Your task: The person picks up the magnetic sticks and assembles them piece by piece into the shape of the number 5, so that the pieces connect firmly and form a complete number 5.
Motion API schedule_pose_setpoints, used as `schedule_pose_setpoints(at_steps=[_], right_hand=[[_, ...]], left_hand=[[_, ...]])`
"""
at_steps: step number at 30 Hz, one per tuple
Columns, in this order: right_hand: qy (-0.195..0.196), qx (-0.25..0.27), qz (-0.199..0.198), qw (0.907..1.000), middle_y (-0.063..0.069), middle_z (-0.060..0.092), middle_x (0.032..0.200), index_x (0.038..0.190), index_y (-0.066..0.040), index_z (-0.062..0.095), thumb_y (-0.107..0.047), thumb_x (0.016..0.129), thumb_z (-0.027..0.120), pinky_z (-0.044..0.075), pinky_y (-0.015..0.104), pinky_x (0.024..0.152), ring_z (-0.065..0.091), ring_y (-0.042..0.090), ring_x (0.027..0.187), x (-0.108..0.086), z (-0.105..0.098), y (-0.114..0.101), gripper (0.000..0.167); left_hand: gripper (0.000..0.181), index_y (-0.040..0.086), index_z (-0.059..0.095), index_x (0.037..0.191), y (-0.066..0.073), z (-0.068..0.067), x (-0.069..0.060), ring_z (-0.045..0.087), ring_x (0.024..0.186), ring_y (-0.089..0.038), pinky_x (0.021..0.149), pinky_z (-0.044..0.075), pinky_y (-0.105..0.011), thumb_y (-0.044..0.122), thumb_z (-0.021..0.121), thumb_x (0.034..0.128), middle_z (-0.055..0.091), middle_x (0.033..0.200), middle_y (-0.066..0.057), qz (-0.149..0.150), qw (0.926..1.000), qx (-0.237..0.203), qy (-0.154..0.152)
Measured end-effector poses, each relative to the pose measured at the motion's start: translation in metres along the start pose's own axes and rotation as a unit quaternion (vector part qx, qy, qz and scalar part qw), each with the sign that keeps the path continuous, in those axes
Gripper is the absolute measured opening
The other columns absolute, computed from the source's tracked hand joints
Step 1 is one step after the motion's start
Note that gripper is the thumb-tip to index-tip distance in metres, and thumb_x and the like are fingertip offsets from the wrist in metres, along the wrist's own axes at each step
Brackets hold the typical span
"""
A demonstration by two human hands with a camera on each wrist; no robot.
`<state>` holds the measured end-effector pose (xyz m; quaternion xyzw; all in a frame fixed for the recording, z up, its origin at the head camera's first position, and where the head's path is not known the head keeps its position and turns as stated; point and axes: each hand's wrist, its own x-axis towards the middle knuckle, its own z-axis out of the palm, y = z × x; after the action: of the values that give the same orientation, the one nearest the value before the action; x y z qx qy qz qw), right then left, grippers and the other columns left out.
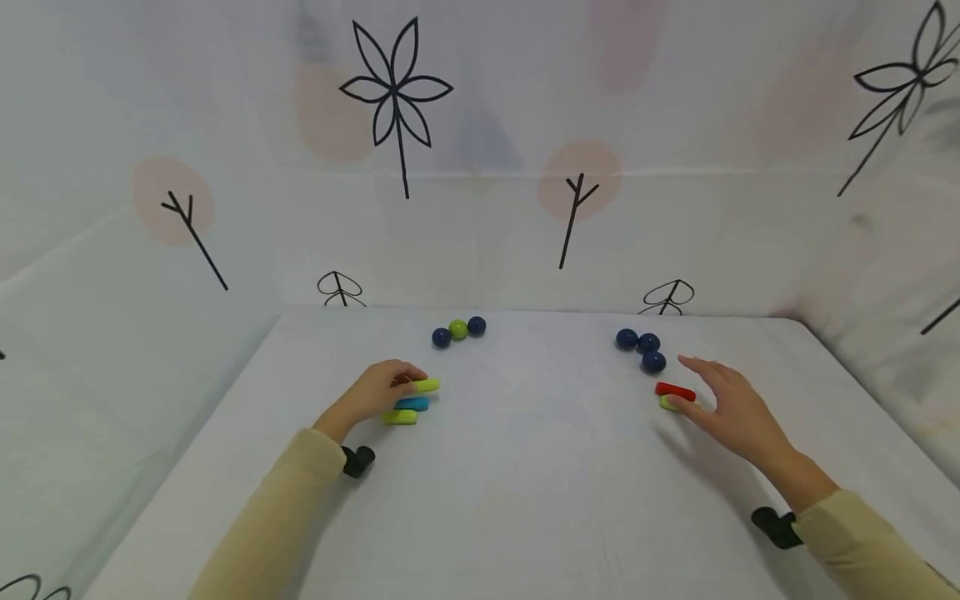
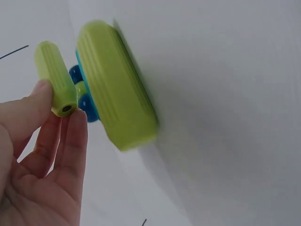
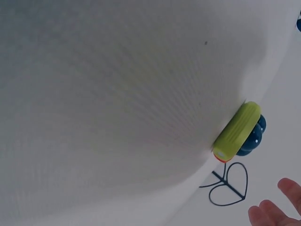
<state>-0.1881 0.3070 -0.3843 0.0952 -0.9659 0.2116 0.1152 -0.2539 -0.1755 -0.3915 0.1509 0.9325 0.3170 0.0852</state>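
My left hand (image 1: 378, 392) pinches a yellow-green ridged toy rod (image 2: 56, 80) between thumb and fingertips, lifted off the table in the left wrist view. Below it lie a blue rod (image 1: 412, 403) and another yellow-green rod (image 1: 401, 417), side by side. My right hand (image 1: 731, 408) is spread with thumb and fingers apart, holding nothing. Near its thumb in the head view are a red rod (image 1: 675, 391) and a green rod (image 3: 237, 132), partly hidden by the thumb. In the right wrist view, its fingertips (image 3: 289, 190) appear apart from the green rod.
Behind the left rods, two navy balls (image 1: 442, 337) flank a green ball (image 1: 458, 329). Three navy balls (image 1: 648, 342) cluster behind the right rods. Everything rests on a white-covered table (image 1: 525, 483), with a patterned cloth (image 1: 480, 242) behind it.
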Motion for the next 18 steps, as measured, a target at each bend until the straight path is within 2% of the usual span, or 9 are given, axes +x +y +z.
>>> schedule_pose_setpoints(at_steps=[6,18], right_hand=[[-0.002,0.003,0.001,1.0000,0.033,0.039,0.131,0.137,0.000,0.039,-0.031,0.084,0.069,0.030,0.069,0.087,0.033,0.051,0.116,0.003,0.004,0.000,0.068],[-0.007,0.007,0.006,0.9999,0.033,0.039,0.130,0.137,0.000,0.039,-0.029,0.084,0.069,0.030,0.068,0.088,0.033,0.051,0.117,0.009,0.009,0.002,0.068]], left_hand=[[0.022,0.015,0.065,0.113,0.011,0.008,-0.001,0.054,0.100,-0.018,0.090,0.044,-0.035,0.011,0.059,0.0925,0.060,0.110,-0.001,0.002,0.9997,-0.018,0.014],[0.022,0.015,0.066,0.111,0.027,0.025,0.001,0.056,0.096,-0.013,0.085,0.046,-0.031,0.010,0.062,0.0897,0.061,0.107,0.003,0.062,0.9974,-0.031,0.018]])
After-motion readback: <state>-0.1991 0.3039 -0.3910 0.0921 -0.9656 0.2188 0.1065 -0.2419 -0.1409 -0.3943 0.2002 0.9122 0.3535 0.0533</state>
